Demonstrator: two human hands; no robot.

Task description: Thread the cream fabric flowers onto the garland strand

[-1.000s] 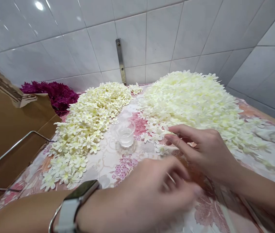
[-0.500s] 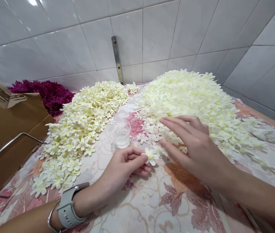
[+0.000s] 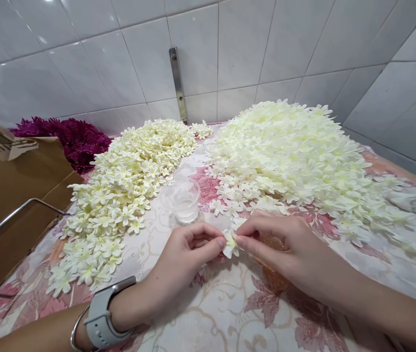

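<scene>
My left hand (image 3: 184,256) and my right hand (image 3: 285,249) meet over the flowered tablecloth (image 3: 215,313), both pinching one small cream fabric flower (image 3: 230,244) between thumb and fingertips. A grey watch and a thin bangle sit on my left wrist. Just beyond the hands stands a small clear plastic cup (image 3: 181,199) with a little clear liquid. A long flat pile of cream flowers (image 3: 120,188) lies to the left. A bigger heap of the same flowers (image 3: 296,151) rises to the right, its edge close to my right hand.
A brown cardboard box (image 3: 6,195) with a metal rod across it stands at the left edge. Purple flowers (image 3: 70,139) lie behind it against the white tiled wall. A metal strip (image 3: 176,83) runs up the wall at the back.
My left hand came forward from the near edge, pinching a flower. My right hand pulled back from the big heap and closed its fingers on that same flower.
</scene>
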